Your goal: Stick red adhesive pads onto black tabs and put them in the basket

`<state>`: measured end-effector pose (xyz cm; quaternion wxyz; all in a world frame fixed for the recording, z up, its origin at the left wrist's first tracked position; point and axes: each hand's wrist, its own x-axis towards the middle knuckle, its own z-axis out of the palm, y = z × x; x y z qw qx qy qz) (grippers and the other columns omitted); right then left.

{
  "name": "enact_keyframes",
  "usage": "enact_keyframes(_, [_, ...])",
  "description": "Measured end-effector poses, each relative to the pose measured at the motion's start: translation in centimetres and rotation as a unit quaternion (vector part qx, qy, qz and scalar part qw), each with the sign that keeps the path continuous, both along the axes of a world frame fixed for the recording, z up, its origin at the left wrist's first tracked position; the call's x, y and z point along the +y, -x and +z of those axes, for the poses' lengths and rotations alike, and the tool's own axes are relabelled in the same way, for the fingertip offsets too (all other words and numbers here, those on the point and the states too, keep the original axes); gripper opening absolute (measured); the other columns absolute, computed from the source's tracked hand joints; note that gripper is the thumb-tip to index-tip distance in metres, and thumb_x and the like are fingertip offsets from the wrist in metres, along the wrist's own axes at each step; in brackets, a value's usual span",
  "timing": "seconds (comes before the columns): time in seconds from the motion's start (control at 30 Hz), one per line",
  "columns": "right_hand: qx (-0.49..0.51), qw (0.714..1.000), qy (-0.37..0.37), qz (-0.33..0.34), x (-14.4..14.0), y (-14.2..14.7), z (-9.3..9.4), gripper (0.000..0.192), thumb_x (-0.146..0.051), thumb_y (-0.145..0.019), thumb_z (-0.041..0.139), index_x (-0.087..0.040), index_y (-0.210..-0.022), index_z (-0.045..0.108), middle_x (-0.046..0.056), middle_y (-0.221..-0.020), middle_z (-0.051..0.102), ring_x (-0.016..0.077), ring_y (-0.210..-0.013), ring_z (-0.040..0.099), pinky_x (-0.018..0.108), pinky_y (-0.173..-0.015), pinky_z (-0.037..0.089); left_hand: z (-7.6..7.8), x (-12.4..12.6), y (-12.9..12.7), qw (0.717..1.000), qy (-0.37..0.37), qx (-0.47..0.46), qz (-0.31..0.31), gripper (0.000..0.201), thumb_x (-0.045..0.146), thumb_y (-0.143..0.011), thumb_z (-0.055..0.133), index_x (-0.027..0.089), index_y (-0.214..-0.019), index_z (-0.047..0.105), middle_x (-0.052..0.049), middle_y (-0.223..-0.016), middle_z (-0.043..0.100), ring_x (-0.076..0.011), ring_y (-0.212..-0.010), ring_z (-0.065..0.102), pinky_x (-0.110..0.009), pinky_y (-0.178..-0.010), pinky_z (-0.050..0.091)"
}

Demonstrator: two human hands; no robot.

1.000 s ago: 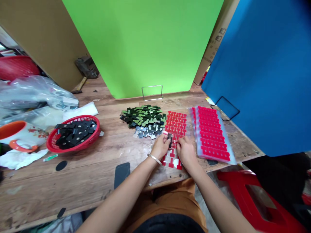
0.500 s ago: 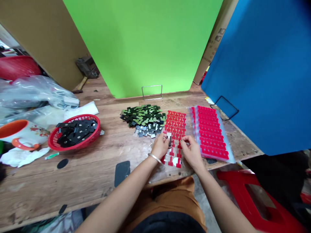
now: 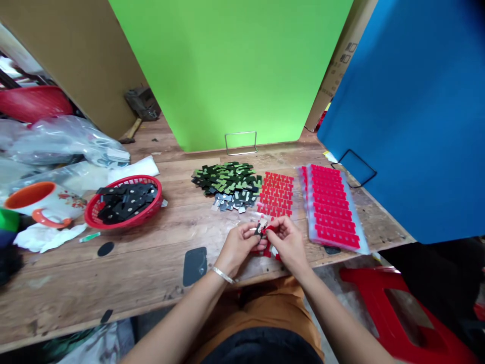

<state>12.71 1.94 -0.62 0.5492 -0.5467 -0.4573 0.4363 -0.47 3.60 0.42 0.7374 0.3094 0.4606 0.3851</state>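
My left hand (image 3: 238,246) is closed on a small black-and-silver T-shaped piece (image 3: 259,229). My right hand (image 3: 290,246) pinches a small red T-shaped sticker (image 3: 270,229), held right against that piece; fingers partly hide both. Beneath and beyond the hands lies a clear sheet of red T-shaped stickers (image 3: 278,191), its near part covered by my hands. Just left of the sheet is a loose pile of black, green and silver T-shaped pieces (image 3: 227,179). To the right rests a stack of plastic sheets with red strips (image 3: 333,202).
A red basket (image 3: 155,205) of black pieces sits on the wooden table (image 3: 151,273) at left, beside an orange-and-white mug (image 3: 62,202) and plastic bags (image 3: 68,141). Upright green (image 3: 235,76) and blue (image 3: 413,126) panels stand behind. A red stool (image 3: 364,288) is below right.
My right hand has lifted a red sticker off the sheet and brought it left to the piece in my left hand. My left hand has come slightly lower. The view has shifted a little.
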Motion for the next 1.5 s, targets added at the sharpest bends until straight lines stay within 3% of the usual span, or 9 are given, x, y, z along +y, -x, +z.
enact_keyframes(0.57, [-0.105,0.993,-0.039,0.024,-0.8,1.4,0.2,0.007,-0.015,-0.072,0.053,-0.02,-0.078,0.051,-0.001,-0.072,0.054,0.0113,-0.06,0.051,0.023,-0.055,0.042,0.2,-1.2,0.7,1.0,-0.01,-0.016,-0.025,0.028,0.008,-0.066,0.065,0.011,-0.093,0.058,-0.006,-0.081,0.068,-0.0092,-0.06,0.061,-0.021,-0.06,0.052])
enact_keyframes(1.5, [-0.084,0.996,-0.022,0.033,-0.7,1.1,-0.3,0.008,-0.016,-0.072,0.053,-0.02,-0.078,0.05,-0.002,-0.071,0.054,0.0107,-0.056,0.052,0.022,-0.052,0.043,0.3,-1.0,0.5,0.999,-0.014,-0.019,-0.04,0.034,0.013,-0.064,0.068,0.01,-0.098,0.061,-0.007,-0.083,0.067,-0.0097,-0.062,0.061,-0.021,-0.061,0.052])
